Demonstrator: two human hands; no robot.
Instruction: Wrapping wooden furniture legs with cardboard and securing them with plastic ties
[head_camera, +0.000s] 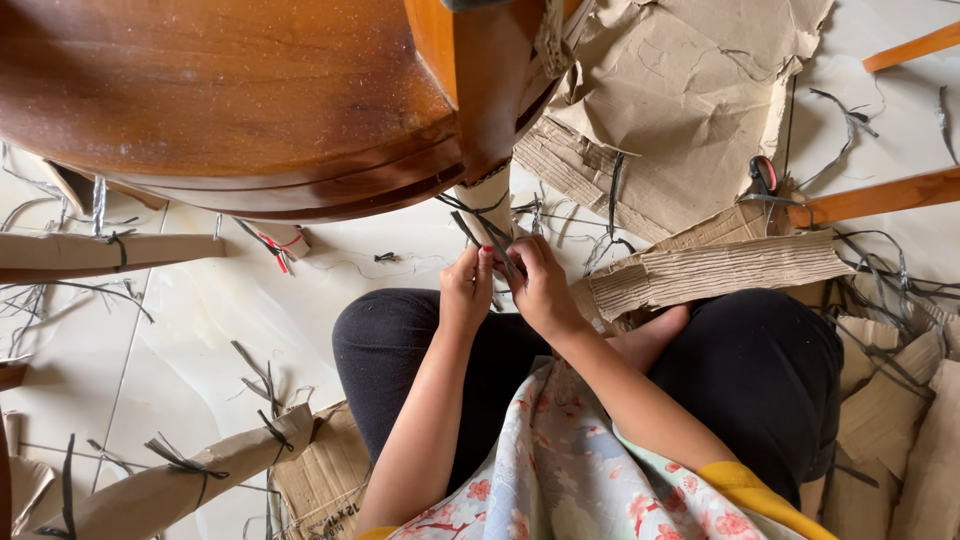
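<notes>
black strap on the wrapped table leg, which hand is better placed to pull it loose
Right, probably. The right hand has its fingers on the black strap against the wrapped leg. The left hand sits lower, pinching the strap's tail, steadying.

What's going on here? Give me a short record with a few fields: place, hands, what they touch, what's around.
Place: pale tiled floor, the person sitting under a round wooden table
Left hand: fingers pinched on a dark plastic strap
Right hand: gripping the same strap
Strap: tied around a cardboard-wrapped table leg
Around: torn cardboard sheets, cut strap pieces scattered, scissors with a red handle on the cardboard, more wrapped legs lying on the floor
</notes>
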